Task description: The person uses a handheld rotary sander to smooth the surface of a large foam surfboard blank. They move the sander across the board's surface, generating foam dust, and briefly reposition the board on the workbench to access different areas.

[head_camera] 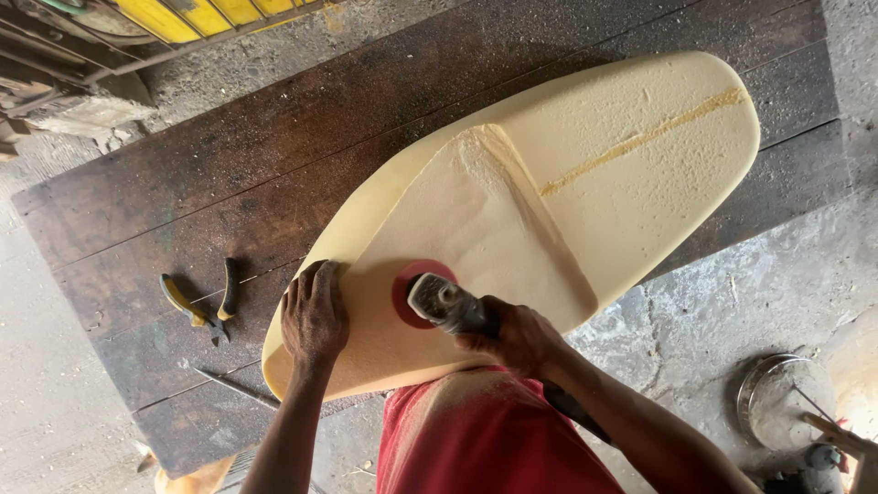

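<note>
A pale yellow foam slab (549, 183) lies on a dark wooden desk (183, 210). The left hand (314, 316) presses flat on its near end; the right hand (517, 337) grips a disc sander (437, 297). The near half looks sanded smooth, the far half rough.

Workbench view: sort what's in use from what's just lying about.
In use:
foam slab
power sander with red disc, gripped by right hand
left hand, flat on the slab

Lying about:
pliers
metal rod
metal bowl on the floor
</note>
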